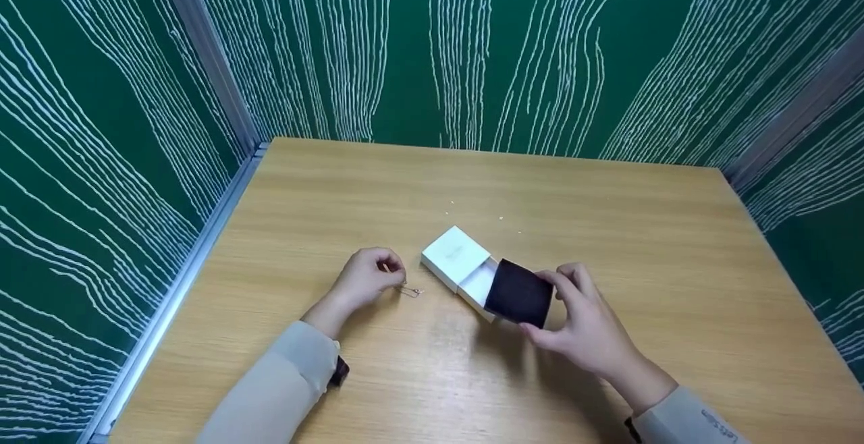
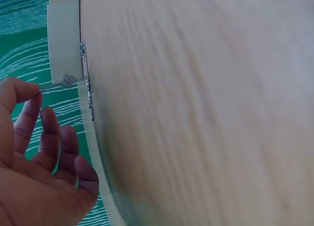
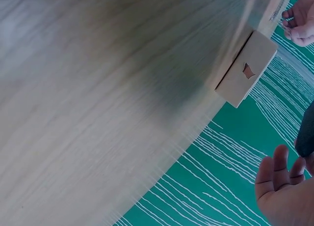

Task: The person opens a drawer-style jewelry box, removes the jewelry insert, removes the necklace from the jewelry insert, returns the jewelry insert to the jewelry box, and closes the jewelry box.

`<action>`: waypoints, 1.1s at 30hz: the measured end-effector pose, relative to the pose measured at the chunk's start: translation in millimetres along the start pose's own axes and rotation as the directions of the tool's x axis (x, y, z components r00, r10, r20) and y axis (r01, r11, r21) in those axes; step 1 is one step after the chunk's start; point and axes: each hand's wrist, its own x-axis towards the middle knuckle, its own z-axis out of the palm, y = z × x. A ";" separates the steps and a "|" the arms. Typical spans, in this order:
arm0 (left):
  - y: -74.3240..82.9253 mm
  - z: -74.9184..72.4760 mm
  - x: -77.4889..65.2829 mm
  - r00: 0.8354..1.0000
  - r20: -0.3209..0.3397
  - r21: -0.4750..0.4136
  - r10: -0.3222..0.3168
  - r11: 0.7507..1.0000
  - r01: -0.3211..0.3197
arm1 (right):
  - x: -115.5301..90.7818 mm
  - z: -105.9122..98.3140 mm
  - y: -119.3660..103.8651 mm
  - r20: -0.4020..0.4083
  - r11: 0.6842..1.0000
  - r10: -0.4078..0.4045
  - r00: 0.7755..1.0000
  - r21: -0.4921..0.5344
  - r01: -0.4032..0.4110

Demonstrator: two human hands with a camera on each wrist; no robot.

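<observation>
In the head view my left hand (image 1: 364, 276) pinches a fine chain (image 1: 410, 291) between thumb and finger, just above the table. The left wrist view shows part of the silvery chain (image 2: 88, 91) trailing down at the tabletop. To the right lies a small white drawer box (image 1: 455, 255), its tray (image 1: 480, 283) pulled partly out towards me. My right hand (image 1: 586, 326) holds a dark square pad (image 1: 518, 294) by its edges, tilted over the tray's near end. Part of the tray is hidden behind the pad. A cutout shows on the box's side (image 3: 233, 86) in the right wrist view.
Several tiny white specks (image 1: 501, 218) lie on the wooden table (image 1: 337, 181) beyond the box. Green panels with white wavy lines (image 1: 405, 52) stand behind and at both sides, with metal posts (image 1: 209, 52) at the corners.
</observation>
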 end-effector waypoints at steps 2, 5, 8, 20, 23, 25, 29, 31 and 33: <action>-1.8 0.5 0.3 1.000 0.024 0.034 -0.006 0.999 0.006 | -0.4 -0.3 -0.1 0.003 1.000 0.006 1.000 0.002 -0.006; -3.1 1.2 1.1 0.998 0.058 0.082 -0.010 0.997 0.005 | -0.4 -0.7 -0.2 0.002 1.000 0.012 1.000 0.004 -0.012; -1.7 2.1 1.8 0.997 0.079 0.125 -0.009 0.992 -0.001 | -0.1 -0.4 -0.2 -0.003 1.000 0.008 1.000 0.003 -0.008; 3.5 4.6 0.9 0.997 0.068 0.315 -0.047 0.949 0.023 | -1.8 6.8 -0.5 -0.017 1.000 -0.015 1.000 0.007 0.015; 3.9 4.9 1.2 0.996 0.071 0.290 -0.062 0.956 0.038 | -2.1 8.0 -0.1 -0.011 1.000 -0.007 1.000 0.006 0.007; 4.3 5.1 1.5 0.995 0.071 0.268 -0.064 0.962 0.043 | -1.7 8.3 -0.1 -0.001 1.000 0.007 1.000 0.002 -0.007; 7.6 5.1 1.9 0.996 0.067 0.229 -0.062 0.972 0.045 | 0.4 9.3 0.1 0.032 0.999 0.052 0.998 -0.005 -0.052; 9.7 5.2 2.7 0.996 0.065 0.207 -0.063 0.977 0.048 | 1.6 10.1 0.5 0.044 0.997 0.071 0.997 -0.007 -0.071; 11.8 5.3 3.4 0.996 0.066 0.184 -0.068 0.981 0.055 | 2.4 11.1 1.2 0.052 0.996 0.085 0.995 -0.005 -0.085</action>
